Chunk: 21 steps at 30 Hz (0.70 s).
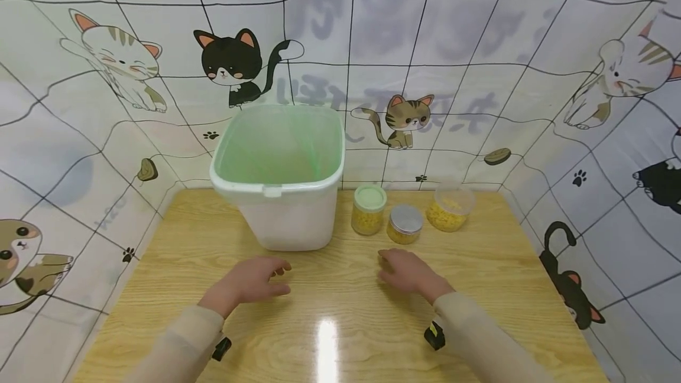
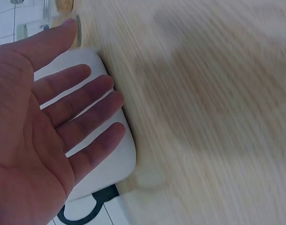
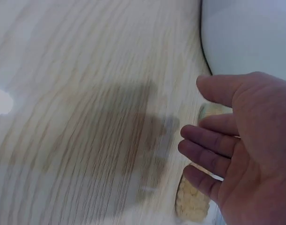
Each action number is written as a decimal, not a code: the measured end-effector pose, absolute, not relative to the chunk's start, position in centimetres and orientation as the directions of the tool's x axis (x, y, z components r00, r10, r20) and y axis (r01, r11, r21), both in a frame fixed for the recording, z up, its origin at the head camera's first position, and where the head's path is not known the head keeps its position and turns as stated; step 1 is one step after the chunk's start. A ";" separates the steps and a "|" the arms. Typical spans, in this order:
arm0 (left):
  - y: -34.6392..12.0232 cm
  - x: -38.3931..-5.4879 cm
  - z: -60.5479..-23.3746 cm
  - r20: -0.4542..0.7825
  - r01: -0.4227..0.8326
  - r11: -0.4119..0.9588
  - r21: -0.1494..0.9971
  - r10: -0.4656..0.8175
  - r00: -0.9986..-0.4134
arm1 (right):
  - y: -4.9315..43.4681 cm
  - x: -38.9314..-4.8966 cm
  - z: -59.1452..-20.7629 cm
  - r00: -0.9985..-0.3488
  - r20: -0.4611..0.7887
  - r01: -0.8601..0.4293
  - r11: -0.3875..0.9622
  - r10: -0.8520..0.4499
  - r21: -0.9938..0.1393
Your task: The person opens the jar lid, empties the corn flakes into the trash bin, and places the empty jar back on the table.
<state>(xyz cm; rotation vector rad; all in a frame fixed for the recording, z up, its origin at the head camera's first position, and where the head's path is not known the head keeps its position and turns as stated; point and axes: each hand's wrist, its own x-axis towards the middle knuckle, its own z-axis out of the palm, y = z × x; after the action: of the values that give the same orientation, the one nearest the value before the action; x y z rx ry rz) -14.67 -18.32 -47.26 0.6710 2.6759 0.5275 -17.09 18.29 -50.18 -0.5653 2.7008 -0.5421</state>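
Can't see inside to the floor of the white bin (image 1: 287, 217), its near side's in the way. Yellow bits (image 1: 446, 218) in the jars (image 1: 406, 220) look too small to name from the head view, and the writing (image 1: 380, 46) is too blurry to read. Wrist views chop off the left hand (image 2: 44, 136) and right hand (image 3: 255, 145); both sleeves (image 1: 181, 341) run off the near edge.

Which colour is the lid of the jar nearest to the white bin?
The lid is pale green; the head view shows it best.

Left grip (image 1: 252, 279), right grip (image 1: 409, 272) (relaxed)
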 end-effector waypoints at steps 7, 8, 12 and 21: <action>-16.6 -14.5 -48.1 -0.221 0.400 0.781 0.479 0.548 -0.806 | 16.3 -18.1 -49.8 -0.913 -0.277 -0.147 0.875 -0.300 -0.462; -16.5 -14.6 -48.3 -0.218 0.407 0.774 0.486 0.558 -0.801 | 16.1 -18.2 -49.7 -0.916 -0.279 -0.128 0.869 -0.288 -0.477; -16.0 -14.5 -48.7 -0.213 0.428 0.752 0.502 0.587 -0.781 | 15.2 -18.8 -49.7 -0.933 -0.260 -0.086 0.854 -0.250 -0.513; -15.2 -14.7 -48.8 -0.258 0.398 0.762 0.510 0.577 -0.775 | 13.9 -20.6 -50.8 -0.956 -0.238 0.036 0.737 -0.171 -0.675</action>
<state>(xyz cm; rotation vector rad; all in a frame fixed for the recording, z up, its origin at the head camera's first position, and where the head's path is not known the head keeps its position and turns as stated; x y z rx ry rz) -14.68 -15.19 -48.81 0.7424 2.5551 0.6102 -20.56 13.95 -50.80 -0.1055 2.6553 -1.0402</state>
